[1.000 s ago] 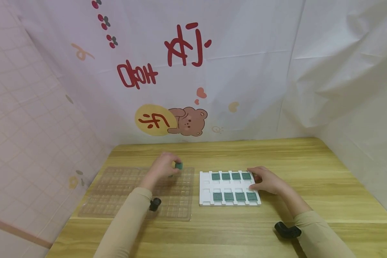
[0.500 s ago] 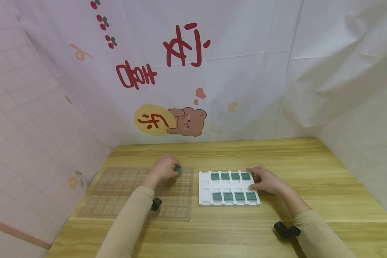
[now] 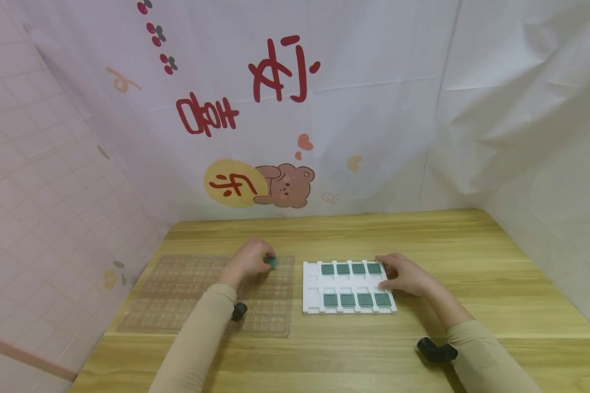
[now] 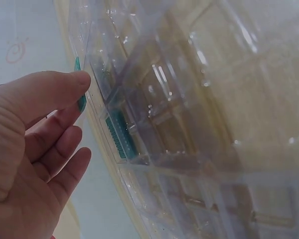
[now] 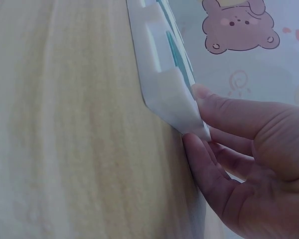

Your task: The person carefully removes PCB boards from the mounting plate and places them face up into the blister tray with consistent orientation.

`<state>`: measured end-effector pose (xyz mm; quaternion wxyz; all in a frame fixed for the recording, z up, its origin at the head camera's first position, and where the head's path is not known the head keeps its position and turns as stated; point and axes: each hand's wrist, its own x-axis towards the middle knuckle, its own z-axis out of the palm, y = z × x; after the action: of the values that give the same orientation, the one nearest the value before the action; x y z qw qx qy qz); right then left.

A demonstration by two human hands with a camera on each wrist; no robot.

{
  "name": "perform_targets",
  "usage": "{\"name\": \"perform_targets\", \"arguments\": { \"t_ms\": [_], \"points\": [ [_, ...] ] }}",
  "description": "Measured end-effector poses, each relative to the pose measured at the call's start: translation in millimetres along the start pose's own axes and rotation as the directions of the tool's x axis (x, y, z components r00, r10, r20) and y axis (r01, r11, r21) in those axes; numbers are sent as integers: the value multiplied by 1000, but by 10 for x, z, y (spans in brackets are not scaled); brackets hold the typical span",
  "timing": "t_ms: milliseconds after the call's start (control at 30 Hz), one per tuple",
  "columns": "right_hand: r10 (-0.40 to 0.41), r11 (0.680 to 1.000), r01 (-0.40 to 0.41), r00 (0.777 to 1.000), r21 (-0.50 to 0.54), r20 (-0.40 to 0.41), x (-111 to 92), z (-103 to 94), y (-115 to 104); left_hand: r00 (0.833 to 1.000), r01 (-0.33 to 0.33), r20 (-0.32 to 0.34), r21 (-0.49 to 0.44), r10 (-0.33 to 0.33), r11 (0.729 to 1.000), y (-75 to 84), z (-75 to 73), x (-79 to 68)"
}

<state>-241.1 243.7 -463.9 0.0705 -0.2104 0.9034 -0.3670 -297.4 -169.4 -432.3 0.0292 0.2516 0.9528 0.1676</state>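
My left hand (image 3: 249, 259) pinches a small green circuit board (image 3: 271, 262) between thumb and fingertips, over the far right part of a clear plastic compartment tray (image 3: 292, 295). In the left wrist view the board (image 4: 82, 103) stands edge-on behind the thumb, and a second green board (image 4: 120, 135) lies in a compartment close by. My right hand (image 3: 407, 274) grips the right end of a white slotted tray (image 3: 356, 284), thumb on its near side and fingers on its far side. Two rows of green boards (image 3: 330, 301) sit in this tray; its leftmost slots hold none.
Both trays lie side by side on a wooden table (image 3: 344, 355), a narrow gap between them. A white printed curtain (image 3: 388, 109) hangs behind and along the sides. Black wrist mounts (image 3: 437, 350) stick out from both sleeves.
My left hand has lowered slightly toward me with the green board, which has turned and now sits closer to the clear tray. The right hand and the white tray stay put.
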Motion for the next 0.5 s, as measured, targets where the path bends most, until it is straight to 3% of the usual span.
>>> {"name": "perform_targets", "arguments": {
  "t_ms": [500],
  "points": [
    [-4,1000,4,1000,-4,2,10,1,44,1000,2,17,6,-2,1000,-12,20,9]
  ]
}}
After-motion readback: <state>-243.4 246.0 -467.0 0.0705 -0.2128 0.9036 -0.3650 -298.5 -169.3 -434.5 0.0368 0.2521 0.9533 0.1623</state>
